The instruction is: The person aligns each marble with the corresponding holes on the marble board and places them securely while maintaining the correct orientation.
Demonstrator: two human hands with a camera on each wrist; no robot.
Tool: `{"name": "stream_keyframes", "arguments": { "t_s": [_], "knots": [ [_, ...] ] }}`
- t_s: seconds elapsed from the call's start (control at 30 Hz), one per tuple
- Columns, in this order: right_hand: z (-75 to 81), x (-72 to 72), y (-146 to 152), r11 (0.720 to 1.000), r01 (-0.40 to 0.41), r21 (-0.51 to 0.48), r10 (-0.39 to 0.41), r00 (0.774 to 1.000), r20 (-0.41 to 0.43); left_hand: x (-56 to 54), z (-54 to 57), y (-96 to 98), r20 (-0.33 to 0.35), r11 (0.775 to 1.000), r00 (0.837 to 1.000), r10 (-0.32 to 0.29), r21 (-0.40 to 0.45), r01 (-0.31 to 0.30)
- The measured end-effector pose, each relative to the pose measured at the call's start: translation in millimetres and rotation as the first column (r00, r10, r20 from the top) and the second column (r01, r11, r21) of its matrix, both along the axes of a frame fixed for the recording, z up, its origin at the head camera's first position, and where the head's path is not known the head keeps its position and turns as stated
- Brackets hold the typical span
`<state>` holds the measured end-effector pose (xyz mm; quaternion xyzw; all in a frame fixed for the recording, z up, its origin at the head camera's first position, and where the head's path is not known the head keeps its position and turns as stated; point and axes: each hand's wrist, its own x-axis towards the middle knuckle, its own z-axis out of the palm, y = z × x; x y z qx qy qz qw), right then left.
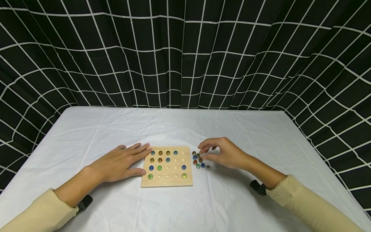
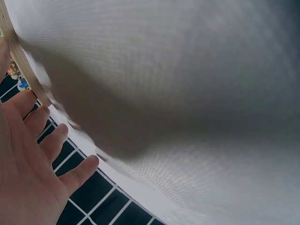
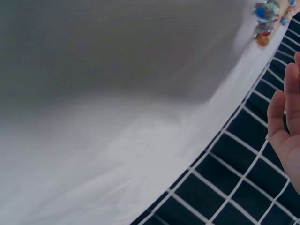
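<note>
A pale wooden board with rows of round hollows lies on the white cloth. Glass marbles sit in many hollows: blue, amber and green at the left and back, plus a blue marble and a yellow-green marble at the right. My left hand rests along the board's left edge, fingers extended, thumb at its side. Beside the board's right edge lies a cluster of loose marbles. Right over that cluster is my right hand, fingers bent, thumb and index finger apart, with nothing visible between them.
One grey marble lies slightly apart at the cluster's right. White cloth covers the table, and a black curtain with a white grid hangs behind and at the sides. Each wrist wears a small black camera.
</note>
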<state>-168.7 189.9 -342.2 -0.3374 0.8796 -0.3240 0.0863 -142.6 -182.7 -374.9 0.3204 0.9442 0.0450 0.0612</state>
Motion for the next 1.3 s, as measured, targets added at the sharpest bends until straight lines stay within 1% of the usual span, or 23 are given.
{"name": "stream_keyframes", "arguments": {
  "t_s": [0.13,0.23,0.4,0.5,0.67,0.9,1.3],
  "knots": [
    [-4.3,1.7,11,1.0,0.015,0.012,-0.015,0.999,0.042,-0.2,0.2,0.4,-0.001,1.0,1.0,-0.003,0.0,0.003],
    [-7.8,3.4,16,1.0,0.019,0.012,-0.021,0.995,0.094,-0.2,0.3,0.6,-0.002,1.0,1.0,-0.005,0.001,0.005],
    [-15.0,4.3,21,1.0,0.002,0.014,-0.004,0.989,0.147,0.1,0.3,0.3,-0.002,1.0,1.0,-0.004,0.004,0.004],
    [-20.0,3.3,22,1.0,-0.008,0.02,0.004,0.987,0.161,0.1,0.1,0.1,-0.004,1.0,1.0,-0.005,0.004,0.005],
    [-25.0,2.8,22,0.999,-0.015,0.042,0.008,0.986,0.167,-0.1,-0.1,0.0,-0.005,1.0,1.0,-0.006,0.002,0.006],
    [-25.1,4.5,21,0.998,-0.017,0.066,0.007,0.991,0.137,-0.3,-0.5,0.4,-0.009,1.0,1.0,-0.004,0.002,0.004],
    [-28.6,5.2,17,0.998,-0.044,0.05,0.037,0.991,0.13,-0.6,-0.6,0.8,-0.018,1.0,1.0,-0.015,-0.002,0.015]
  ]
}}
